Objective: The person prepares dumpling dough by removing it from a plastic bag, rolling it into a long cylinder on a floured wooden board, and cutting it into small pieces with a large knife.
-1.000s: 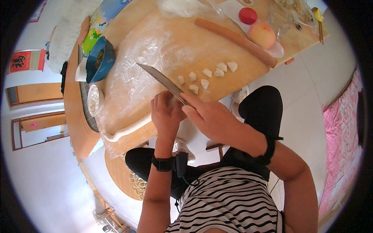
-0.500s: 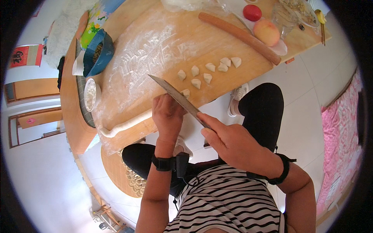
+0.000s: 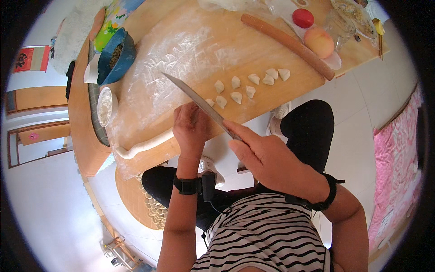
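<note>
A long dough rope (image 3: pixel 145 144) lies along the near edge of the floured wooden board (image 3: pixel 176 84). My left hand (image 3: pixel 189 124) is closed around its right end, which the fingers hide. In my right hand (image 3: pixel 267 156) is a kitchen knife (image 3: pixel 195 96), gripped by the handle, its blade pointing up and left, just beside my left fingers. Whether the edge touches the dough cannot be made out. Several cut dough pieces (image 3: pixel 236 97) are scattered on the board to the right of the blade, one partly hidden behind it.
A rolling pin (image 3: pixel 290 47) lies at the board's right, near a peach (image 3: pixel 318 42), a red round object (image 3: pixel 303 18) and a clear glass container (image 3: pixel 340 29). At left stand a blue bowl of filling (image 3: pixel 116 56) and a white bowl of flour (image 3: pixel 107 107). A round tray (image 3: pixel 131 192) sits below.
Another cut piece now lies right of the knife among the others. The knife and my left hand have shifted slightly left and up; the view has also moved a little.
</note>
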Demonstrator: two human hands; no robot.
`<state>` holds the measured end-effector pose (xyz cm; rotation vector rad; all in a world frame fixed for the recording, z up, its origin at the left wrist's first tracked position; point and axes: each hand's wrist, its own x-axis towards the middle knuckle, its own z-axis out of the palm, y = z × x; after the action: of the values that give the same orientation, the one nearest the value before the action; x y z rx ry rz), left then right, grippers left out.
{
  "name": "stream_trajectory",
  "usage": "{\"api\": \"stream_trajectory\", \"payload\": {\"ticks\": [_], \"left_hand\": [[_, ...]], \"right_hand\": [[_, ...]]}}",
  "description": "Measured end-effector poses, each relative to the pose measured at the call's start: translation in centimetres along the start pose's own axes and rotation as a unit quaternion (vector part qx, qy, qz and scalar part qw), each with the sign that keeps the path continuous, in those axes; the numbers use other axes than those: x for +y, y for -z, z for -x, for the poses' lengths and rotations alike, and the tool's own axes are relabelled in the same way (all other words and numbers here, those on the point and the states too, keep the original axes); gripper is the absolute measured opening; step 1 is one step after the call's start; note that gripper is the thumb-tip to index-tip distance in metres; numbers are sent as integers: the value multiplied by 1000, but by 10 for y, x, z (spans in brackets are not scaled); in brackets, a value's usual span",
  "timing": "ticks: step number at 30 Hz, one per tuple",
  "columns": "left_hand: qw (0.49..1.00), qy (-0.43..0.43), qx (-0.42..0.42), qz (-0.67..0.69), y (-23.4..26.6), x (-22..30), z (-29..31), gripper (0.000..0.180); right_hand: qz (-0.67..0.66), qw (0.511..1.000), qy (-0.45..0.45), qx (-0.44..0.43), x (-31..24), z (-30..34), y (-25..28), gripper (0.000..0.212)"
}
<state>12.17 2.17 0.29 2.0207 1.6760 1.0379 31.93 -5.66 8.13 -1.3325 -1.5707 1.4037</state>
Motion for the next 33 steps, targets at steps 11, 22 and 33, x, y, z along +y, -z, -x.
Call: {"api": "stream_trajectory", "payload": {"ticks": [11,22,33], "left_hand": [[997,-55,-11,-47,1,-3,-2,16],[997,-17,-8,-75,13,-13,15,23],[996,-70,-14,-52,15,-8,21,27]], "right_hand": [[7,1000,0,10,12,-20,-11,44],[3,1000,6,-15,-3,-5,-16,45],[-38,997,-59,-41,-6,19,-18,46]]}}
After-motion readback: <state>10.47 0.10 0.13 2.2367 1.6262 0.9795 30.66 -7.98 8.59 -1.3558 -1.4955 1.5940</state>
